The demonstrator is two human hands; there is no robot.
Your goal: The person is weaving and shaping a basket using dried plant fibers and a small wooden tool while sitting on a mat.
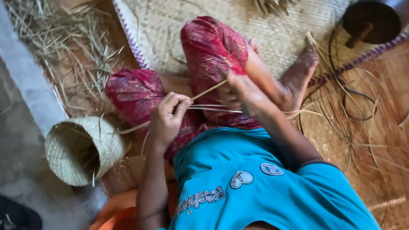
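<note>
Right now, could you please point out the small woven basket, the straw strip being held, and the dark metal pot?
Woven basket [69,167], head view, on its outer woven wall.
Straw strip [209,90], head view, mid-length between the hands.
Dark metal pot [376,16], head view, on its dark opening.

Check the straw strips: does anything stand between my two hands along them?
Nothing visible does. The left hand pinches the straw strips and the right hand grips their other end; the strips run freely above the red trouser leg. The woven basket lies apart, off to the left.
</note>
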